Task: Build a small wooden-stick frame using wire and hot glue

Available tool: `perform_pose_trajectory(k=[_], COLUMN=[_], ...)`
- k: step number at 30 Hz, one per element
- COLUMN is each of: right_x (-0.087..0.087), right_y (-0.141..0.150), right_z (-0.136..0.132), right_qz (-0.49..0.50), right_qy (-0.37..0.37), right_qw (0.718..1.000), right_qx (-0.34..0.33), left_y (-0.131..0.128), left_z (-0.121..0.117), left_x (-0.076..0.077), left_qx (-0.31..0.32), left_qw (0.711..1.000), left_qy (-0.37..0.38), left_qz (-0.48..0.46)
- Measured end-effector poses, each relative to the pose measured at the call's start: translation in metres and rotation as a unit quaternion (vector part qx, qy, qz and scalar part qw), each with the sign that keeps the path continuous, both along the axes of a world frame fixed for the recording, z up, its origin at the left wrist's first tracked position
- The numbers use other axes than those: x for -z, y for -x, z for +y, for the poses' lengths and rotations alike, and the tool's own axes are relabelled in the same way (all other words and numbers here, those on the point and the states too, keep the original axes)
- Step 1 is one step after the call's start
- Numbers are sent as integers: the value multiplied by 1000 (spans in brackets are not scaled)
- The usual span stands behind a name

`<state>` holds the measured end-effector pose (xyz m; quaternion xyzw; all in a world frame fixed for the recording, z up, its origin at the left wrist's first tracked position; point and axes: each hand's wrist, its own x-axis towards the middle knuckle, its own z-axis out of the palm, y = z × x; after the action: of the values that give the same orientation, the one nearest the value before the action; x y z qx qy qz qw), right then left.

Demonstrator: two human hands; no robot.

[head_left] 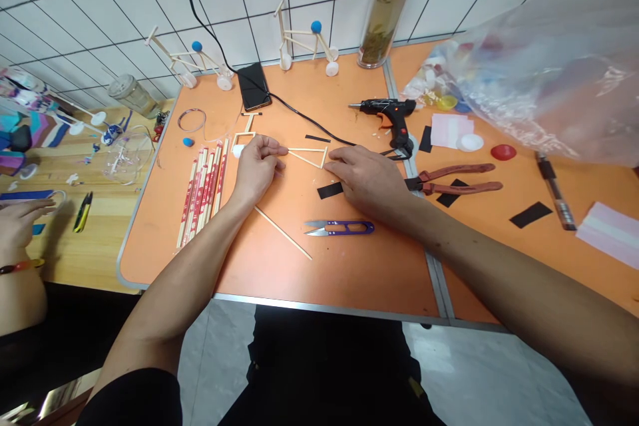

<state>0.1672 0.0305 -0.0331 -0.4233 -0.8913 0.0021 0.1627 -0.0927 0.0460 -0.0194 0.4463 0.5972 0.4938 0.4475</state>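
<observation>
A small triangular frame of thin wooden sticks [305,160] lies low over the orange table between my hands. My left hand [257,170] is closed, with thumb and fingers pinching the frame's narrow tip. At the wide end, the bent fingers of my right hand [372,180] grip the short crossbar. Just beyond my left hand lies another stick piece [244,135] with a white cap [238,150] beside it. A loose thin stick [284,233] lies nearer me, left of the purple-handled thread snips [344,228]. Under my right fingertips sits a black strip [330,190].
Red-wrapped chopsticks [202,190] lie left. A glue gun [389,116], pliers [462,180] and pen [555,193] lie right. Two stick models [307,40] with blue balls, a phone [253,86] and a tall bottle [384,13] stand behind. Another person's hand [20,219] is far left.
</observation>
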Motion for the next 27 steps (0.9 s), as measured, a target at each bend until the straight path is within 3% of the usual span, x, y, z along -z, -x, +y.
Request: perform_pose_trajectory(k=[27], right_x=[1], right_y=[-1], right_z=[1], right_qz=[3], right_qy=[8], right_qw=[1000], right_qx=[0], left_y=[0], left_z=[-1], left_x=[-2], left_qx=[10], left_qw=[1000], left_qy=[1], left_qz=[7])
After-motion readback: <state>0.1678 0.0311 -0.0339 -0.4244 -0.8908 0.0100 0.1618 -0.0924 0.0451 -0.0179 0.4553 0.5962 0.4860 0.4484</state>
